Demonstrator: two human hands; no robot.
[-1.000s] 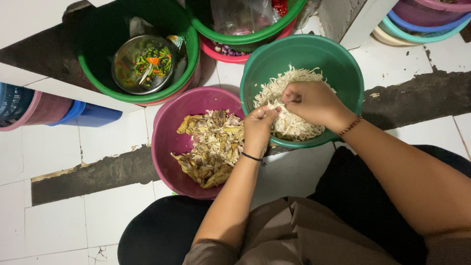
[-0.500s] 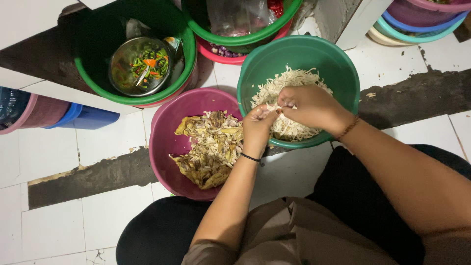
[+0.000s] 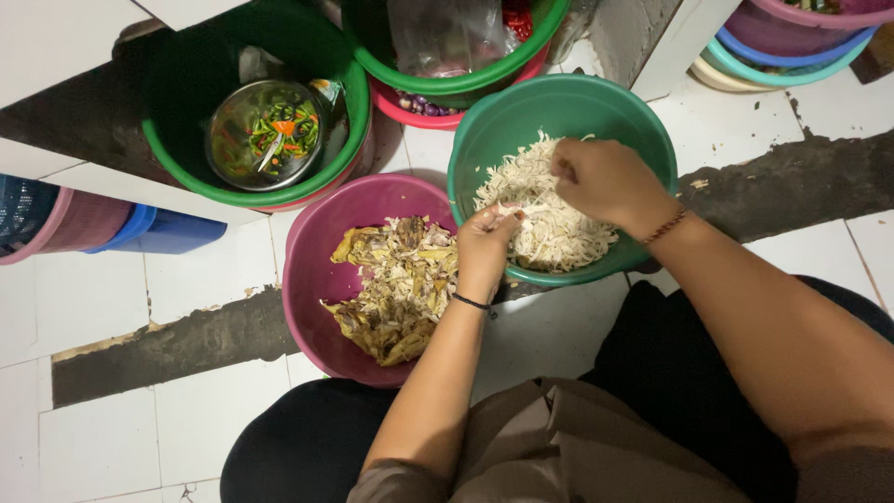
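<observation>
My left hand (image 3: 484,250) pinches a piece of pale cooked meat at the near rim of a teal-green basin (image 3: 484,140). My right hand (image 3: 603,179) hovers over that basin, fingers closed on shreds pulled from the piece. The basin holds a heap of white shredded meat (image 3: 545,219). Beside it on the left, a magenta basin (image 3: 312,279) holds brownish skin and bone scraps (image 3: 396,289).
A green basin (image 3: 177,140) at the back left holds a steel bowl of chopped chillies (image 3: 270,130). Another green basin with a clear plastic bag (image 3: 447,37) sits behind. Stacked coloured basins (image 3: 792,47) stand at the far right, blue and pink tubs (image 3: 84,224) at the left. White tile floor.
My right hand has lifted up and away from my left hand, drawing shreds off the piece. My left hand has stayed at the basin rim.
</observation>
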